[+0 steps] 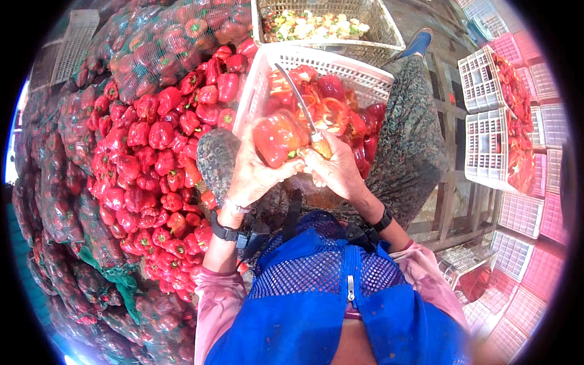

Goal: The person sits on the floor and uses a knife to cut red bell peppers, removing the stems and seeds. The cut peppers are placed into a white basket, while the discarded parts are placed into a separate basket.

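Observation:
A large red bell pepper (279,137) rests in my left hand (255,171), its stem end turned toward my right hand. Between the fingers of my right hand (335,164) is the wooden handle of a knife (299,98), its narrow curved blade pointing up and away to the left. My right fingertips meet the pepper close to its green stem (293,154). Just beyond both hands stands a white plastic crate (315,52) holding cut and opened red peppers (333,114). Part of the pepper's underside is hidden by my left palm.
Whole red peppers (159,134) are heaped at my left, backed by stacked mesh sacks of peppers (155,54). Ahead sits another crate (383,45) containing pale and green scraps. Crates of cut peppers (486,148) and stacked pink and white crates (522,212) line the right side.

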### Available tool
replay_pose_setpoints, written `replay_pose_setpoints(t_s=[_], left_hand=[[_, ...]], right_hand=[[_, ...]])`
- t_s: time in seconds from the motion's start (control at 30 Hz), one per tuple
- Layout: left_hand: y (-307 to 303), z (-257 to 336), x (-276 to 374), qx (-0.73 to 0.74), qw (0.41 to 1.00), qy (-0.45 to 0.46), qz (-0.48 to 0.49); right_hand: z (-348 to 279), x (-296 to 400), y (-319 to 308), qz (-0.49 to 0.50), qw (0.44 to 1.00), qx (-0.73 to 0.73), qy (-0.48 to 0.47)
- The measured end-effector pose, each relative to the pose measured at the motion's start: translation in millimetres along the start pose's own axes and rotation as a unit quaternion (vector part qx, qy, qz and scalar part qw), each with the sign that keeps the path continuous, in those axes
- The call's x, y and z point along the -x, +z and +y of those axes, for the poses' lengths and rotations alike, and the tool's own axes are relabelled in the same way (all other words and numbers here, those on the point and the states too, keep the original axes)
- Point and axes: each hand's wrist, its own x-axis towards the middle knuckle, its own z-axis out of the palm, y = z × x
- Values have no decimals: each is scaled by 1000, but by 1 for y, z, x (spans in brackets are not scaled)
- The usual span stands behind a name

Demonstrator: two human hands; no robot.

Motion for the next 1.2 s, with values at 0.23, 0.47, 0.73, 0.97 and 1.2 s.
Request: replay_pose_setpoints(t_s=[0.23, 0.47, 0.73, 0.97, 1.2], left_hand=[[-2, -7, -8, 76, 985, -150, 44], [6, -28, -13, 130, 959, -239, 78], [10, -43, -17, 111, 953, -267, 94], [26, -56, -17, -65, 974, -161, 148], [33, -60, -13, -185, 975, -44, 118]], right_hand=[[13, 19, -18, -46, 998, 34, -37], [47, 20, -29, -2, 983, 173, -62], [54, 13, -35, -14, 994, 109, 9], [66, 3, -44, -27, 994, 95, 55], [98, -10, -43, 42, 976, 205, -58]])
